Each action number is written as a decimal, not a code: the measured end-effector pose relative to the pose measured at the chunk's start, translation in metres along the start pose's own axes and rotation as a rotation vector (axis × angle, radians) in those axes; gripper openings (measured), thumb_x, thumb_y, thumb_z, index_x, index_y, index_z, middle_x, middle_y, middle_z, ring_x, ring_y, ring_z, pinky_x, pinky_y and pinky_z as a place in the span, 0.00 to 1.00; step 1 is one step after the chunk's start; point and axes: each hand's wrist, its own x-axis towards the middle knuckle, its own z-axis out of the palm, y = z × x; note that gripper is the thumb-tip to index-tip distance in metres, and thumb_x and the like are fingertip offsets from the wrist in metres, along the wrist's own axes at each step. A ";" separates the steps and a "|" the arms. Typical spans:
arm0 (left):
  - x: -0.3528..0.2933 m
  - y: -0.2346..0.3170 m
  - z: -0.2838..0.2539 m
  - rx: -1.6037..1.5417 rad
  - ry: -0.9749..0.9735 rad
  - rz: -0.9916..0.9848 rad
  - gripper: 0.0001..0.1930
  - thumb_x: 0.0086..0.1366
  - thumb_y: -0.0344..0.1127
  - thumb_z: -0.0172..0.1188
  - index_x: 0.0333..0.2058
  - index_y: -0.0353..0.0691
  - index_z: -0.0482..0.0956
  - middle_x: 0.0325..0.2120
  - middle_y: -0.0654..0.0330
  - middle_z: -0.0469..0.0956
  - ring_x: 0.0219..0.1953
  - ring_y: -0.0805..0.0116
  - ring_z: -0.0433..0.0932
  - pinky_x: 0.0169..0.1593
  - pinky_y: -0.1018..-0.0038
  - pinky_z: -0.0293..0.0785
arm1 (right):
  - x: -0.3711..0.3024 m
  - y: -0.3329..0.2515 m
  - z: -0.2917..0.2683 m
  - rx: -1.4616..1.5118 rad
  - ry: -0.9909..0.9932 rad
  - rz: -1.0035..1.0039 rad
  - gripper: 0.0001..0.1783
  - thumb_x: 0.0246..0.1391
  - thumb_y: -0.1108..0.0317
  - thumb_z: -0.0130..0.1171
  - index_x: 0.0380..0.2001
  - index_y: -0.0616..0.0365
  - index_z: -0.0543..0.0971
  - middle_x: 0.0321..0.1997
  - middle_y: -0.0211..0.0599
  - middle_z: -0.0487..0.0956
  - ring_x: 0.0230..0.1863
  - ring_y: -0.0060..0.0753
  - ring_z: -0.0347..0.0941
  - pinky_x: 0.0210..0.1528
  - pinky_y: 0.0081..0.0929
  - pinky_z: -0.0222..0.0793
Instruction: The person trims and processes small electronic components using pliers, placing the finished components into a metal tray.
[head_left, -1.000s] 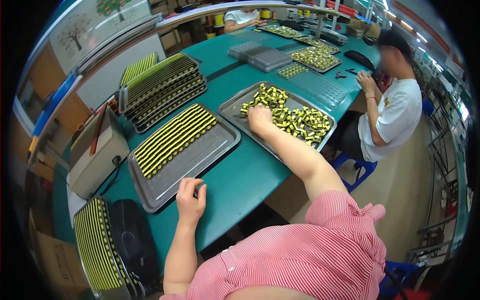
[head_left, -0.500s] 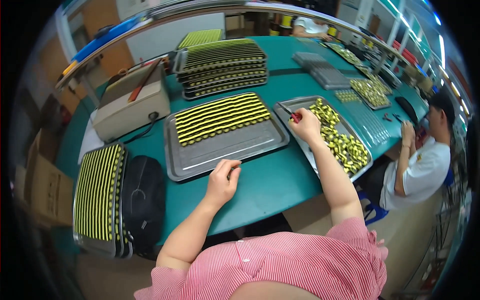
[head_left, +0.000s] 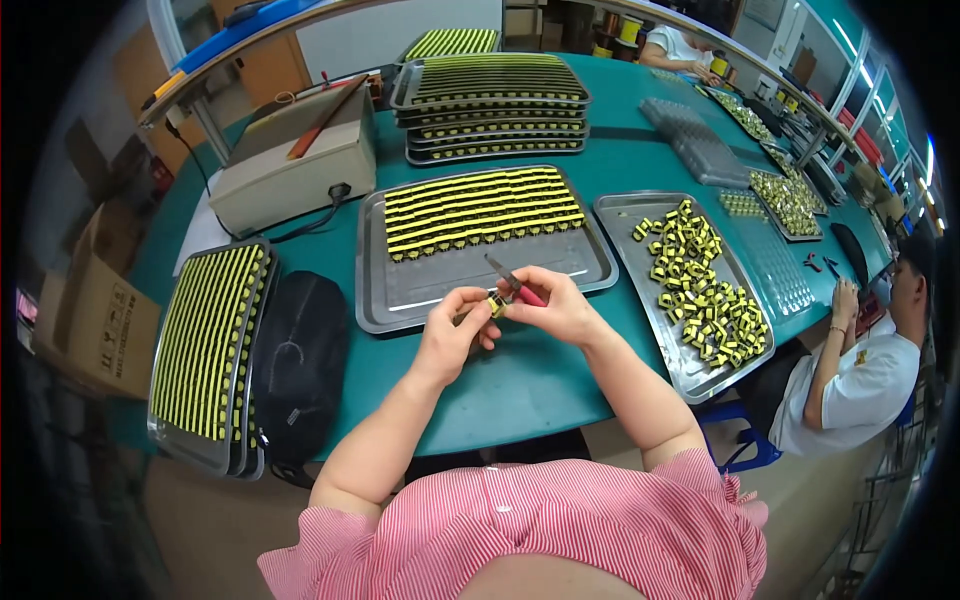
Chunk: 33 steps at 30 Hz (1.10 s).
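In front of the middle tray, my two hands meet. My left hand (head_left: 452, 330) pinches a small yellow-and-black block-shaped component (head_left: 497, 304) between its fingertips. My right hand (head_left: 562, 308) grips a small tool with red handles (head_left: 528, 294) and a dark, pointed metal tip; its exact kind is unclear. Its fingertips are also at the component, partly hiding it. Just beyond, a metal tray (head_left: 375, 300) carries rows of such components across its far part. To the right, another metal tray (head_left: 668, 345) holds a loose heap of components (head_left: 705, 290).
Stacked filled trays (head_left: 490, 105) stand at the back, beside a beige box-shaped machine (head_left: 300, 170) with a cable. More filled trays (head_left: 205, 350) and a black bag (head_left: 302, 350) are at left. A co-worker (head_left: 850, 370) sits at right; another person is far back.
My right hand has moved left from the loose-component tray, with the tool, to meet my left hand. My left hand has risen slightly and now pinches a component. The view has shifted.
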 end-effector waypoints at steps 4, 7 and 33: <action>0.000 -0.003 0.002 0.003 0.035 0.037 0.11 0.60 0.30 0.53 0.40 0.34 0.66 0.28 0.59 0.73 0.26 0.73 0.73 0.28 0.79 0.71 | -0.005 0.011 0.004 0.085 0.048 -0.008 0.16 0.45 0.71 0.61 0.39 0.64 0.73 0.33 0.30 0.75 0.36 0.18 0.69 0.41 0.19 0.67; 0.000 -0.005 0.000 0.021 0.032 0.051 0.10 0.60 0.30 0.53 0.39 0.35 0.66 0.27 0.59 0.73 0.26 0.73 0.73 0.28 0.79 0.71 | -0.005 0.010 0.006 0.107 0.061 -0.033 0.15 0.46 0.71 0.60 0.38 0.64 0.73 0.32 0.30 0.75 0.35 0.18 0.69 0.40 0.18 0.66; -0.004 -0.005 0.000 0.022 -0.031 0.150 0.16 0.56 0.27 0.58 0.43 0.33 0.66 0.31 0.58 0.73 0.30 0.73 0.72 0.35 0.79 0.69 | -0.010 0.004 0.010 0.143 0.110 0.017 0.13 0.49 0.70 0.56 0.39 0.62 0.74 0.30 0.28 0.74 0.29 0.16 0.68 0.33 0.16 0.66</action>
